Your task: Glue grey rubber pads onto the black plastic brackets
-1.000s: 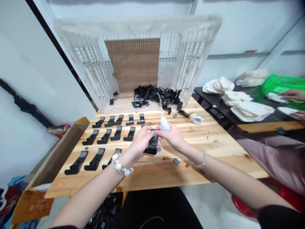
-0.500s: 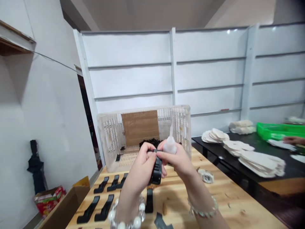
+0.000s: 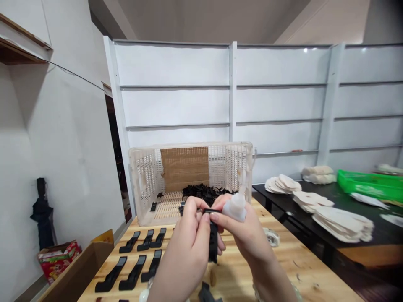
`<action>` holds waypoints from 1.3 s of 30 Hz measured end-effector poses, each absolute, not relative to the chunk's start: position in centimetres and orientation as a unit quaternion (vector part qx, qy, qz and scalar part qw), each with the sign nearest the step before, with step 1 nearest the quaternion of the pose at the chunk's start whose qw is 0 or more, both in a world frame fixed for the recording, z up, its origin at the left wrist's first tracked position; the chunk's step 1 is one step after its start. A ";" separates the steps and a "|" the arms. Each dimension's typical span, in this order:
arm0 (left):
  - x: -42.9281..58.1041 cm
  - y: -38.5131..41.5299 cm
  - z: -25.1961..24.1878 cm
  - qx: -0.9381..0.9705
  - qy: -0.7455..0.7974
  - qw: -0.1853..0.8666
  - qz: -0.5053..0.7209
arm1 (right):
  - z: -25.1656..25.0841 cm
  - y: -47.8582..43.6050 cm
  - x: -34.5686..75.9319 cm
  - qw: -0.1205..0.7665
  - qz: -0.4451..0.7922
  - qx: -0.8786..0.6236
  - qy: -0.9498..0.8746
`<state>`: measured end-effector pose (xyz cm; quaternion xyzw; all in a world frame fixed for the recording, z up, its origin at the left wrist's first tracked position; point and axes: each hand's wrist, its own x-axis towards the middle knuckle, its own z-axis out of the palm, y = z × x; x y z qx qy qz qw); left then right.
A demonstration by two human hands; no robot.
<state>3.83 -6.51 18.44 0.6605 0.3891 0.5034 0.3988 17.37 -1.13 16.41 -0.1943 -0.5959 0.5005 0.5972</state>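
Observation:
My left hand (image 3: 189, 243) is closed around a black plastic part (image 3: 213, 241), held upright above the wooden table (image 3: 283, 260). My right hand (image 3: 244, 235) pinches the top of that same part and also grips a small white squeeze bottle (image 3: 235, 206) with a thin nozzle pointing up. Rows of similar black parts (image 3: 138, 258) lie on the table to the left. Behind the hands a white lattice crate (image 3: 192, 176) lies on its side with a heap of black parts (image 3: 204, 193) inside it.
An open cardboard box (image 3: 75, 277) stands at the table's left edge. A roll of tape (image 3: 271, 237) lies right of my hands. A dark side table (image 3: 346, 218) at right carries stacks of white pads (image 3: 333, 214) and a green tray (image 3: 371, 184). White shelving fills the back wall.
The view has swung up from the tabletop towards the wall. Both hands lifted the black part and bottle closer to the camera. The other person's hands at far right are out of view.

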 end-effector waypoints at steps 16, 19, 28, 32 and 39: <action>4.2 -1.0 17.2 0.613 0.404 0.418 0.536 | 15.6 3.7 16.0 0.618 0.588 -0.178 -0.491; 4.2 -0.7 17.2 0.600 0.416 0.417 0.542 | 15.6 4.1 16.0 0.614 0.592 -0.175 -0.491; 4.6 -0.9 17.6 0.598 0.447 0.365 0.557 | 16.2 4.2 16.8 0.625 0.576 -0.186 -0.492; 4.7 -0.2 17.4 0.593 0.446 0.355 0.569 | 16.1 4.7 16.7 0.619 0.588 -0.190 -0.485; 5.2 0.7 16.7 0.616 0.416 0.367 0.559 | 16.0 4.9 17.5 0.646 0.549 -0.211 -0.486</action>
